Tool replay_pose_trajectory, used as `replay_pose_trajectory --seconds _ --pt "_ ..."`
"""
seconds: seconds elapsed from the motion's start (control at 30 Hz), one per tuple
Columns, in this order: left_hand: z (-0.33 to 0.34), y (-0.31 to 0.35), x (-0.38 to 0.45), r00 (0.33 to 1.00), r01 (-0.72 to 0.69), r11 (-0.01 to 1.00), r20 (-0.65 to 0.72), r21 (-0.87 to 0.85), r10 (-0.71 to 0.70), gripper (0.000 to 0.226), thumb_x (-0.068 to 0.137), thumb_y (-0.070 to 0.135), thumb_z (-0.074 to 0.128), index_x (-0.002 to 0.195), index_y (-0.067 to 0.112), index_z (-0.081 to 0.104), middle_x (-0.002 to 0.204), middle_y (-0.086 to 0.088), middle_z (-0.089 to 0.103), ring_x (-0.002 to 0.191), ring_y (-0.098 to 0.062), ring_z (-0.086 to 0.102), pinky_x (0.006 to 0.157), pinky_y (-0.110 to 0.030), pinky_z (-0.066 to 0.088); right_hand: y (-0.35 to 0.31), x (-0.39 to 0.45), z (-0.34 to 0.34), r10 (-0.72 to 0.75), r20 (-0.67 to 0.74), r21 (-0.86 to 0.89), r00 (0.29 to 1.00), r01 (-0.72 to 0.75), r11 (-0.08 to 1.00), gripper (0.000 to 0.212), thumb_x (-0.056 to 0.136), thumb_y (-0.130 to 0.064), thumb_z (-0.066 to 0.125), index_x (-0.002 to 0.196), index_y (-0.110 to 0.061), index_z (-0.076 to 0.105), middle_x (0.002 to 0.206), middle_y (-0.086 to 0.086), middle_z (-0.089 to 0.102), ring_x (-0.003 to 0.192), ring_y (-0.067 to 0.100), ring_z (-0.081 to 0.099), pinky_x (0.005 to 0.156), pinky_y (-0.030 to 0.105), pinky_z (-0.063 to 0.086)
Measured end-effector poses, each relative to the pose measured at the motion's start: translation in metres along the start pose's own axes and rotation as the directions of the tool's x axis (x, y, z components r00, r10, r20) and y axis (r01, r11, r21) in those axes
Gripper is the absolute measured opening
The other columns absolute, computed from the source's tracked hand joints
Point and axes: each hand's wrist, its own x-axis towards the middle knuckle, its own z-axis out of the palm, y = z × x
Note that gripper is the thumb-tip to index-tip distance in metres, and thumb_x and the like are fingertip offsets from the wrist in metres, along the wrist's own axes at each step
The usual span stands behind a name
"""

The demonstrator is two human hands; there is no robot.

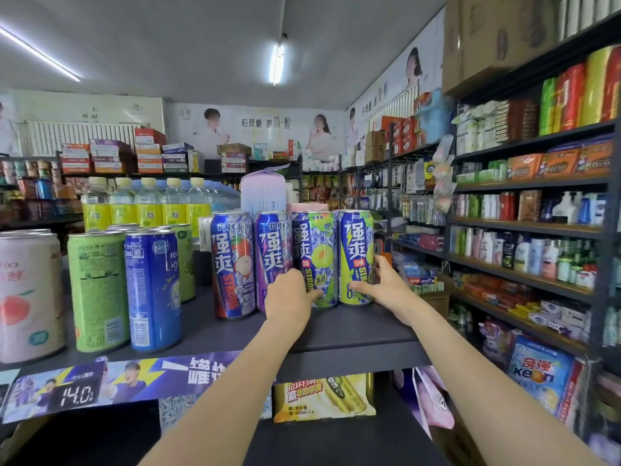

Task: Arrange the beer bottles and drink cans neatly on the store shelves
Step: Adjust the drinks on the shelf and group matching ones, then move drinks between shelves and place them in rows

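Here, both hands grip cans on the dark shelf (353, 331).
Left hand (290, 294) wraps the green-blue can (314, 250); right hand (381, 284) holds the yellow-green can (356, 247), just right of it.

A small shop: cans (232, 264) stand in rows on a dark shelf (353, 327) with a price tag (75, 395) on its front edge, stocked racks (531, 183) line the right wall, and posters (255, 129) hang above.

Four tall drink cans (291, 260) upright, side by side on dark shelf (353, 327)
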Motion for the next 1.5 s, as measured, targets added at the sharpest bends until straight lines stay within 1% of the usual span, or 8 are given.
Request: replay_pose_trajectory --seconds 0.3,0.53,0.7,0.97,1.17,1.23,1.37,1.5 --pt "0.005 0.003 -0.01 0.995 -0.027 0.997 -0.092 0.07 0.033 0.048 0.087 0.045 0.058 0.111 0.005 0.044 0.111 -0.015 0.059 0.104 -0.035 0.058 0.075 -0.038 0.046 -0.001 -0.005 0.002 -0.084 -0.034 -0.212 0.996 0.075 0.974 0.067 0.085 -0.023 0.068 0.139 -0.013 0.03 0.135 0.004 0.051 0.12 0.018 0.051 0.096 0.03 0.04" --pt "0.007 0.001 -0.008 0.985 -0.057 0.994 -0.155 0.089 0.07 0.047 0.087 0.043 0.059 0.111 0.006 0.044 0.107 -0.014 0.061 0.099 -0.034 0.06 0.075 -0.038 0.048 -0.006 -0.009 0.003 -0.136 -0.007 -0.337 0.991 0.125 0.933 0.063 0.087 -0.026 0.065 0.138 -0.011 0.031 0.134 0.005 0.052 0.118 0.019 0.051 0.086 0.021 0.036" --pt "0.007 0.003 -0.009 0.972 -0.104 0.99 -0.201 0.1 0.123 0.04 0.088 0.038 0.06 0.108 0.007 0.045 0.106 -0.011 0.061 0.097 -0.03 0.059 0.073 -0.035 0.046 -0.006 -0.009 0.002 -0.134 -0.006 -0.331 0.991 0.124 0.935 0.062 0.087 -0.027 0.065 0.137 -0.011 0.031 0.134 0.006 0.052 0.118 0.019 0.051 0.085 0.021 0.037" --pt "0.013 0.001 -0.004 0.959 -0.152 0.949 -0.193 0.276 0.209 0.042 0.089 0.041 0.057 0.116 0.011 0.045 0.118 -0.007 0.049 0.11 -0.025 0.05 0.091 -0.034 0.037 -0.004 -0.008 0.002 -0.124 -0.021 -0.364 0.992 0.108 0.925 0.06 0.089 -0.027 0.062 0.137 -0.009 0.031 0.137 0.006 0.05 0.123 0.02 0.047 0.084 0.017 0.034" --pt "0.005 -0.005 -0.006 0.945 -0.225 0.973 -0.231 0.057 0.232 0.037 0.089 0.03 0.059 0.116 0.009 0.044 0.118 -0.008 0.048 0.096 -0.025 0.056 0.076 -0.032 0.043 -0.004 -0.008 0.005 -0.141 -0.034 -0.403 0.989 0.116 0.908 0.064 0.087 -0.028 0.066 0.137 -0.01 0.031 0.137 0.003 0.047 0.127 0.02 0.042 0.079 0.019 0.027" --pt "0.005 -0.003 -0.007 0.943 -0.23 0.967 -0.22 0.108 0.249 0.044 0.088 0.034 0.06 0.12 0.009 0.042 0.118 -0.009 0.046 0.096 -0.027 0.057 0.074 -0.033 0.046 0.0 -0.005 0.006 -0.149 -0.025 -0.374 0.989 0.129 0.918 0.065 0.083 -0.027 0.07 0.134 -0.01 0.032 0.137 0.006 0.047 0.125 0.02 0.046 0.083 0.017 0.03" --pt "0.009 0.003 -0.006 0.913 -0.261 0.952 -0.278 0.162 0.298 0.049 0.086 0.036 0.062 0.121 0.01 0.042 0.116 -0.009 0.048 0.102 -0.026 0.054 0.08 -0.034 0.045 0.007 0.002 0.007 -0.175 -0.041 -0.375 0.984 0.147 0.915 0.066 0.08 -0.026 0.073 0.131 -0.009 0.035 0.133 0.01 0.047 0.123 0.023 0.047 0.093 0.03 0.04" --pt "0.008 0.008 -0.003 0.848 -0.312 0.93 -0.385 0.195 0.365 0.047 0.081 0.029 0.068 0.119 0.009 0.051 0.111 -0.015 0.05 0.1 -0.034 0.051 0.08 -0.041 0.041 0.003 -0.001 0.001 -0.181 -0.079 -0.247 0.98 0.156 0.956 0.063 0.082 -0.025 0.072 0.132 -0.01 0.037 0.125 0.001 0.05 0.118 0.014 0.048 0.086 0.022 0.039"
